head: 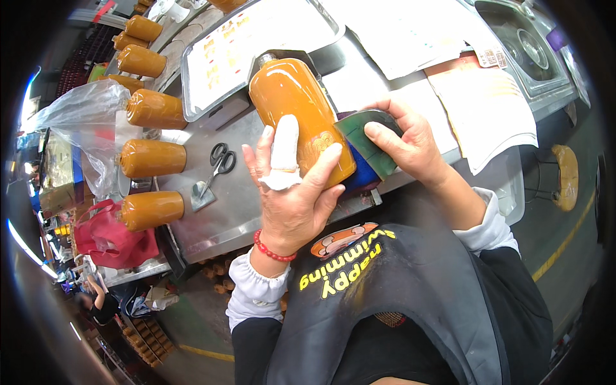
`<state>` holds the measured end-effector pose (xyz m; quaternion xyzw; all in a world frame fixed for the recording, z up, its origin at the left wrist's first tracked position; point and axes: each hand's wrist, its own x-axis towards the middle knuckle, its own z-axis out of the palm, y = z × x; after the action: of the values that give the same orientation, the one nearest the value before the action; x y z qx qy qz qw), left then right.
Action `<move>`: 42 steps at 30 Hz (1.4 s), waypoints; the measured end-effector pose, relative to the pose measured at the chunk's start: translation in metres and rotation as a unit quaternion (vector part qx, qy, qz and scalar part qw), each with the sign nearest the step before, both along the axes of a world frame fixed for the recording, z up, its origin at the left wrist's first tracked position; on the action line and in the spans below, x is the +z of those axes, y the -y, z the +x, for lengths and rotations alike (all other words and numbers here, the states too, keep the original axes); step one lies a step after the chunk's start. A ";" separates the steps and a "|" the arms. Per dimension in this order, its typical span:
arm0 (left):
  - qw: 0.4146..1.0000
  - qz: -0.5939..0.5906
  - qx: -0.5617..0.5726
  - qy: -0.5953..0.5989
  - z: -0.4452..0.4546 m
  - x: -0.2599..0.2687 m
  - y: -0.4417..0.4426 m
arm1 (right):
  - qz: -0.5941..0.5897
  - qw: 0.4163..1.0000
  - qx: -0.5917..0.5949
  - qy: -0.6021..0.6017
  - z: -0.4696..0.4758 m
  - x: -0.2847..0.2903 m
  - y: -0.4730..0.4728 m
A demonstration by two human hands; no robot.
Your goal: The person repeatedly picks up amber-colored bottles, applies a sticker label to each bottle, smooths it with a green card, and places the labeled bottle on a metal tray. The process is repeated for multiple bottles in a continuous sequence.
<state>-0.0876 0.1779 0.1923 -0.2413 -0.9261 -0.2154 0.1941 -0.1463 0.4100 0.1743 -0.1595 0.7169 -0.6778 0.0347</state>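
Note:
A glossy amber-brown bottle (pixel 288 91) lies on its side before me, its neck pointing away. Raised ornament shows near its base. My left hand (pixel 296 192) rests over the lower part of the bottle and holds it; one finger is wrapped in white material. In my right hand (pixel 409 139) is a thin, flexible green sheet (pixel 368 144), pinched between thumb and fingers. One edge of this sheet is beside the bottle's base; whether they touch is unclear. A blue padded cloth (pixel 364 174) shows under the bottle's right side.
Black-handled scissors (pixel 222 159) lie on the metal table (pixel 231 211). Several similar bottles (pixel 153 159) line the left side, near a red bag (pixel 113 236). A tray (pixel 190 84) with printed sheets stands behind; papers (pixel 486 110) and a sink (pixel 529 48) are at right.

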 end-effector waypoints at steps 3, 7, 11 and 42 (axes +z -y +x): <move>0.991 0.129 -0.027 -0.012 -0.006 -0.005 0.003 | -0.013 0.999 0.042 0.003 -0.008 0.000 -0.004; 0.983 0.183 -0.013 -0.026 -0.021 -0.003 0.004 | -0.058 0.994 0.090 0.014 -0.010 0.006 -0.002; 0.979 0.201 -0.015 -0.006 -0.032 0.007 0.000 | -0.021 0.996 0.084 -0.009 -0.016 0.006 -0.008; 0.962 0.255 0.006 0.096 -0.041 0.016 -0.003 | -0.031 0.991 0.123 0.041 -0.027 0.007 -0.012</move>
<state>-0.1284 0.1811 0.2081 -0.1566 -0.8560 -0.4657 0.1609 -0.1737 0.4220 0.1812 -0.2193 0.6685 -0.6962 0.1422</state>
